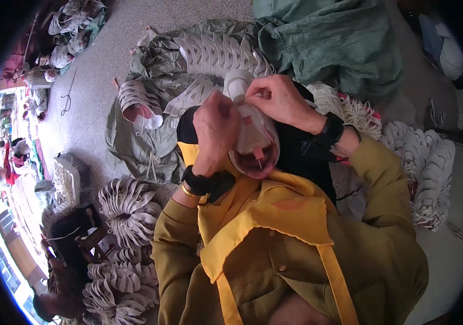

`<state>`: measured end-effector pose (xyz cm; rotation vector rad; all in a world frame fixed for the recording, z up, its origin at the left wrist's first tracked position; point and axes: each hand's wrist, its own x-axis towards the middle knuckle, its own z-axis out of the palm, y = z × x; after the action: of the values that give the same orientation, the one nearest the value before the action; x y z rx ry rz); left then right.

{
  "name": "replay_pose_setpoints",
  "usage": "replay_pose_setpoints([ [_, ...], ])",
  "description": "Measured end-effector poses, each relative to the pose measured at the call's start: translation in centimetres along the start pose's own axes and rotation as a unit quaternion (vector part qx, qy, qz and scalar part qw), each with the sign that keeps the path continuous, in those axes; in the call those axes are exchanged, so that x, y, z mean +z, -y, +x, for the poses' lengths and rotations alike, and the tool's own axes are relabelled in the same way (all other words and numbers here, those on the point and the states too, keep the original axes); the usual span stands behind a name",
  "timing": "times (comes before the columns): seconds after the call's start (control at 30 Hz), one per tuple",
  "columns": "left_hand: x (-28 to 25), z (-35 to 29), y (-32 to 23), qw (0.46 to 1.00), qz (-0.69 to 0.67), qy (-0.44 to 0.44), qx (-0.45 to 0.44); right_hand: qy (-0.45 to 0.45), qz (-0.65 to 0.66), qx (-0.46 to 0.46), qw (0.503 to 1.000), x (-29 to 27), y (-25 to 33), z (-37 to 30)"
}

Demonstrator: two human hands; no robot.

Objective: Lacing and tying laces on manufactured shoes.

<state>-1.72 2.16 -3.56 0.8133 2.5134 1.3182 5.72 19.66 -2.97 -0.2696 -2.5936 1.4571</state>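
Note:
A white mesh shoe upper with a pink lining lies lengthwise on my lap, its rounded toe pointing away and its opening toward me. My left hand is closed at the upper's left edge, fingertips bent in and mostly hidden behind the knuckles. On the other side my right hand pinches thumb and forefinger together just over the front of the upper, near the toe. Anything thin between the fingers of either hand is too small to make out. A pink tab with a pale strip shows inside the opening.
Beyond my knees, a grey-green sheet carries a row of nested white uppers and a smaller stack. Bundled white shoe parts lie at left and right. A green sack sits at the far right.

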Motion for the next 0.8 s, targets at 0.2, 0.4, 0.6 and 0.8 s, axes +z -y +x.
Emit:
replay_pose_setpoints([
  [0.2, -0.5, -0.2, -0.3, 0.998, -0.048, -0.004, -0.032, 0.019, -0.066, -0.133, 0.989, -0.3, -0.4, 0.8],
  [0.4, -0.8, -0.4, 0.2, 0.997, -0.07, 0.001, -0.041, 0.027, -0.064, -0.105, 0.992, -1.0, 1.2, -0.2],
  [0.6, -1.0, -0.3, 0.1, 0.994, -0.089, 0.014, -0.056, 0.01, -0.074, -0.123, 0.99, -0.2, 0.0, -0.3],
  [0.8, -0.6, -0.2, 1.5, 0.991, -0.12, 0.008, -0.052, -0.001, -0.059, -0.16, 0.985, 0.2, -0.1, -0.4],
])
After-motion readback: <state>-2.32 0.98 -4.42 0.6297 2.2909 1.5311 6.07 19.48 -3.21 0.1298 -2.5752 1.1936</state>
